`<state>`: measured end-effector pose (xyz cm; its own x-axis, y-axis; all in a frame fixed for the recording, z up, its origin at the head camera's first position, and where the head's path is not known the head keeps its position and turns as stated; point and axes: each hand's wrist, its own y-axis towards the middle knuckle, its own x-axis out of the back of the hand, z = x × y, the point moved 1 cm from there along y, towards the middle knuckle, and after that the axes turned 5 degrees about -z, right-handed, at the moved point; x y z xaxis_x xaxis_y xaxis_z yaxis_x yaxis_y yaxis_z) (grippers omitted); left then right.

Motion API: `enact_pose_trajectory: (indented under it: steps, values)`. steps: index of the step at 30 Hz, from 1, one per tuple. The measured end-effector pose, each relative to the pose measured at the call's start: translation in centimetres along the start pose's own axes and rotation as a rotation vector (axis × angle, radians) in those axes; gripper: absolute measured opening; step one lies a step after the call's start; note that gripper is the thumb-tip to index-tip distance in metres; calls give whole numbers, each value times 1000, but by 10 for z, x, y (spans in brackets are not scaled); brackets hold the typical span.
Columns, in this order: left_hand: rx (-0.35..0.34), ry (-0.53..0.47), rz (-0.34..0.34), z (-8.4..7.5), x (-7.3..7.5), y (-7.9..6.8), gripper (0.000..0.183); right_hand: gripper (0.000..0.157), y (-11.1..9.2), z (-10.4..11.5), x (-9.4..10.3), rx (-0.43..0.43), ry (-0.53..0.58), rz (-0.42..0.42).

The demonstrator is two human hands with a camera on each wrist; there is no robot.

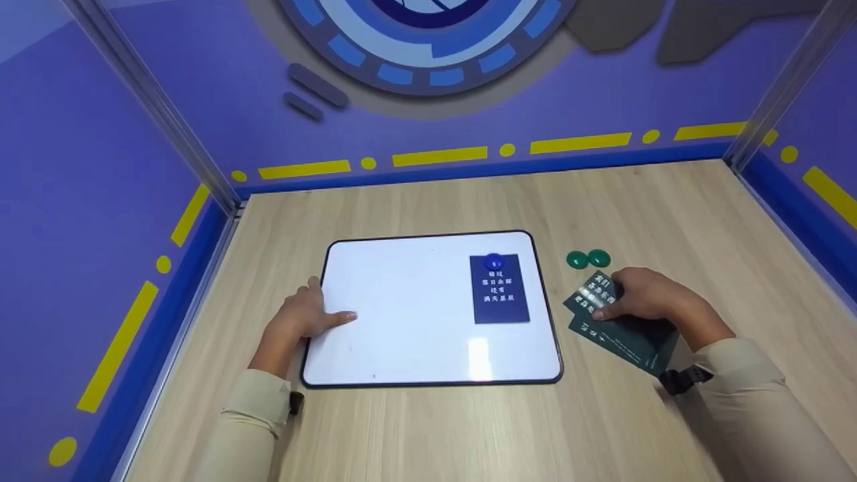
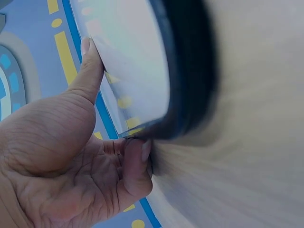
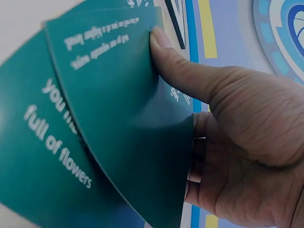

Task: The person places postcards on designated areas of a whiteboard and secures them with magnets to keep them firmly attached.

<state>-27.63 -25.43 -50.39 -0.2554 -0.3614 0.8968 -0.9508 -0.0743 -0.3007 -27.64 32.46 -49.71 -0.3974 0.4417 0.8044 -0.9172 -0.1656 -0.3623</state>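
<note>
A whiteboard (image 1: 402, 294) with a black rim lies on the table. My left hand (image 1: 302, 316) grips its left edge, thumb over the white surface; the left wrist view shows the other fingers (image 2: 137, 166) curled at the rim. Near the board's right side is a dark blue card (image 1: 501, 311) with white writing, a round blue magnet (image 1: 494, 261) on its top edge. To the right of the board, my right hand (image 1: 649, 294) pinches two overlapping green cards (image 3: 118, 104), thumb on their face and fingers behind. White lettering shows on both cards.
Two round green magnets (image 1: 588, 259) sit side by side on the wooden table (image 1: 428, 435), just beyond the green cards. Blue-purple panels (image 1: 415, 140) with yellow marks enclose the table at the back and both sides.
</note>
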Motion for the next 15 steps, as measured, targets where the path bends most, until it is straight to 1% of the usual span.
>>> enact_pose_trajectory:
  steps: [5, 12, 15]
  values:
    - [4, 6, 6, -1, 0, 1, 121, 79, 1, -4, 0, 25, 30, -9]
    - [14, 0, 2, 0, -1, 1, 122, 79, 3, -10, 0, 15, 140, 16]
    - [14, -3, 0, 1, -1, 0, 122, 81, 4, -12, -1, 8, 161, 16]
